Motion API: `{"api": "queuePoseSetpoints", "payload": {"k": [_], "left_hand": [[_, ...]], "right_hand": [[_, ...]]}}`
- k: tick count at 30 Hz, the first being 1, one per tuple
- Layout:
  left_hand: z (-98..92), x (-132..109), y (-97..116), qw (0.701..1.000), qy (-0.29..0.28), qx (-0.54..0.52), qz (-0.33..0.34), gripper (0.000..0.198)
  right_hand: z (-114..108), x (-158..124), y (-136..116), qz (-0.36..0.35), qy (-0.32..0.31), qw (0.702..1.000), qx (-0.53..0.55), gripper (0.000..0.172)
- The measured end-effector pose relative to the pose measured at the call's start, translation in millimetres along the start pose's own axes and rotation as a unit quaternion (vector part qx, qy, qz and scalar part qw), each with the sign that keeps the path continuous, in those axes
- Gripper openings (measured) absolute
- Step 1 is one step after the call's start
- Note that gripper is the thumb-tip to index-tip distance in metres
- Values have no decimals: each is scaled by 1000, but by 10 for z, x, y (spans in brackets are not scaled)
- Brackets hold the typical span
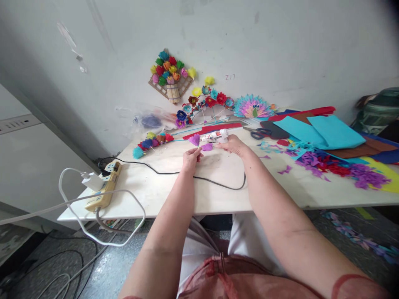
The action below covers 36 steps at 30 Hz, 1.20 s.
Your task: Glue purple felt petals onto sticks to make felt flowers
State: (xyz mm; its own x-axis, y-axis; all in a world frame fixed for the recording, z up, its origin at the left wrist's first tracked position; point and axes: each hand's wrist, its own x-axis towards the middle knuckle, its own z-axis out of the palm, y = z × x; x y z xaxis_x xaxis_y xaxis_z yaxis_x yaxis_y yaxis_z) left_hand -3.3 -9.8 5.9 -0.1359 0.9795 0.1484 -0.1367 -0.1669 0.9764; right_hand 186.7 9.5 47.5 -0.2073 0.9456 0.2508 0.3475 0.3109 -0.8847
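My left hand [192,160] pinches the thin stem of a purple crepe-paper flower [194,140], its bloom pointing up above the fingertips. Opposite it, my right hand [233,146] is closed around the handle of a white glue gun [215,135] with red markings, whose nozzle points left toward the flower. Part of the handle is hidden by the fingers. A loose purple paper petal [207,147] shows between the two hands, just below the glue gun; I cannot tell whether the fingertips touch it.
A black cord [215,182] crosses the table from the power strip [104,193] on the left. Scissors [261,133], turquoise paper [336,132] and purple scraps [368,174] lie to the right. Finished paper flowers [152,143] sit left, and a peacock-like fan [254,107] leans on the wall.
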Motion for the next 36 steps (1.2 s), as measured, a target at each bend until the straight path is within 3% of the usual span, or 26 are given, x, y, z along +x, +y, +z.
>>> {"api": "queuePoseSetpoints", "payload": {"k": [28, 36], "left_hand": [[0, -20, 17, 1000, -10, 2, -1, 31], [2, -38, 43, 1000, -15, -2, -2, 32]], "right_hand": [[46, 41, 18, -32, 71, 994, -79, 28], [51, 38, 3, -9, 81, 996, -21, 30]]}}
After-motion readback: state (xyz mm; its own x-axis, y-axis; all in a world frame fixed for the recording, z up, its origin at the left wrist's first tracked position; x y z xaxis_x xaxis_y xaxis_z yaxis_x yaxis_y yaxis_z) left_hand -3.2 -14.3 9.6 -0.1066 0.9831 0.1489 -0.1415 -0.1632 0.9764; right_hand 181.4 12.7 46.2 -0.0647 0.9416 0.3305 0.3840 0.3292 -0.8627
